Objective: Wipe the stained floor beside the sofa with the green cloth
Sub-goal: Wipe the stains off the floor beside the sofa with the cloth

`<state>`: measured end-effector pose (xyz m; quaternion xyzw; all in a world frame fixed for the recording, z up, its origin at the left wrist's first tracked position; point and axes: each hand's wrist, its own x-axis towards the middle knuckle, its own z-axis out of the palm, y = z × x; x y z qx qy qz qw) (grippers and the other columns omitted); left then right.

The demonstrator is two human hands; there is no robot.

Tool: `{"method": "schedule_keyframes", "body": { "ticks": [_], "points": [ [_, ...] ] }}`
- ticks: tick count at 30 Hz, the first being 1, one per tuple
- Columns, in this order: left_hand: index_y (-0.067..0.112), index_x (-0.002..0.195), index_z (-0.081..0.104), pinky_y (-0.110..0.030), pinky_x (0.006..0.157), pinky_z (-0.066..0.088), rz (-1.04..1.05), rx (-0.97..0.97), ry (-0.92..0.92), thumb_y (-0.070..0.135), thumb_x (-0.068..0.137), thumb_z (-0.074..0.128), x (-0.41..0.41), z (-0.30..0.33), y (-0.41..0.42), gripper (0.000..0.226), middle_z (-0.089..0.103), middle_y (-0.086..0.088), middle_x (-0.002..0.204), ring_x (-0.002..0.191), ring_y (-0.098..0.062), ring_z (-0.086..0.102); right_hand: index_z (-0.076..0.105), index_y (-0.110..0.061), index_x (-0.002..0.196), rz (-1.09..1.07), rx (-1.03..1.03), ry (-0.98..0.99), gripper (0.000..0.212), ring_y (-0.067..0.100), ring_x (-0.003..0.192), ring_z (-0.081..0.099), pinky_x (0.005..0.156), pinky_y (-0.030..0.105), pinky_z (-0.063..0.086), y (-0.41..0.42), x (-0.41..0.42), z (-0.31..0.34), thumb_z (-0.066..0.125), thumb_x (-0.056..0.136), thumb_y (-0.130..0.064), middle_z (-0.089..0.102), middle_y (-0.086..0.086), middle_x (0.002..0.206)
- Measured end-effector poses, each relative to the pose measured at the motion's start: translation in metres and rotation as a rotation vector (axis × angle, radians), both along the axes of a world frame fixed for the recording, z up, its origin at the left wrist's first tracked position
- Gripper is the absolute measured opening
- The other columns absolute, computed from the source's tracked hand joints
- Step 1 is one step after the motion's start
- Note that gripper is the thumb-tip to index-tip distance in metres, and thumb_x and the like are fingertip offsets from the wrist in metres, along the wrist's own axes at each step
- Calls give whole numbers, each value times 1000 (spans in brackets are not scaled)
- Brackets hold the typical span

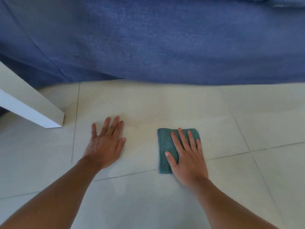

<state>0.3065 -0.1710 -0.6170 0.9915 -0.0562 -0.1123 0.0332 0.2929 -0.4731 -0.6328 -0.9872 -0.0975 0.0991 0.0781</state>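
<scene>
Right hand (pixel 187 156) covering green cloth (pixel 166 151) partly

- The right hand (pixel 186 156) lies flat over the right part of the cloth (pixel 166 151), hiding it.
- The sofa (pixel 148 38) runs off the top, left and right edges.
- The white board (pixel 29 106) at left is cut by the left edge; what it belongs to cannot be told.
- Both forearms leave the bottom edge.
- No stain shows clearly on the floor (pixel 148 104).
</scene>
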Motion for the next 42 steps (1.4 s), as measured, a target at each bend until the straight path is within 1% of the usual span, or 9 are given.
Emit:
{"method": "schedule_keyframes", "body": {
  "ticks": [3,5,11,14,22,29,34,38,42],
  "points": [
    [13,153,26,-70,110,20,-24,15,-4,48,95,16,14,-8,-18,68,20,-7,164,150,-32,16,5,-34,163,-244,-40,-5,77,22,158,-6,128,46,1,-73,-4,3,13,94,-68,1,-7,172],
    [13,152,25,-71,110,18,-24,3,-27,48,95,17,17,-12,-20,67,20,-6,164,150,-32,15,8,-30,163,-352,-55,-9,80,24,158,-2,128,47,3,-99,-6,4,13,93,-68,3,-5,172],
    [14,153,26,-70,111,14,-22,-52,-59,48,96,21,15,-13,-22,66,19,-4,164,151,-29,13,6,-29,163,-465,-70,-13,73,27,158,-1,127,50,2,-107,17,-3,18,100,-63,3,-2,173],
    [15,153,25,-69,113,12,-18,-72,-75,49,96,21,14,-12,-22,67,18,-3,164,151,-28,11,3,-29,163,-484,-69,-3,74,29,158,-2,127,51,1,-109,44,-4,22,99,-62,1,-1,173],
    [16,153,28,-69,113,10,-13,-125,-96,47,96,26,15,-14,-21,65,20,-2,164,151,-25,10,1,-31,163,-436,-90,16,73,31,157,-6,125,54,-2,-83,143,-1,19,99,-63,-3,-1,173],
    [17,153,26,-69,113,9,-5,-119,-94,48,96,28,17,-18,-19,64,19,-1,164,152,-25,8,1,-33,163,-162,-80,7,76,30,157,-10,125,53,-7,37,178,1,14,95,-67,-8,-2,172],
    [19,153,24,-69,114,7,-5,-112,-89,49,97,27,20,-21,-17,64,18,0,164,152,-24,8,3,-33,163,-27,4,21,76,28,157,-15,125,52,-11,99,167,0,16,95,-67,-8,-3,172],
    [19,153,24,-69,113,8,-1,-109,-92,46,97,26,19,-20,-16,62,18,0,164,152,-25,8,4,-33,163,15,12,11,74,26,157,-14,126,50,-8,84,139,3,19,98,-65,-6,-3,173],
    [18,153,26,-69,113,9,2,-117,-116,41,97,24,17,-19,-11,61,21,-2,163,151,-26,12,5,-32,163,-40,42,20,75,25,157,-15,126,49,-9,69,62,2,20,97,-66,-6,-4,173]
  ]
}}
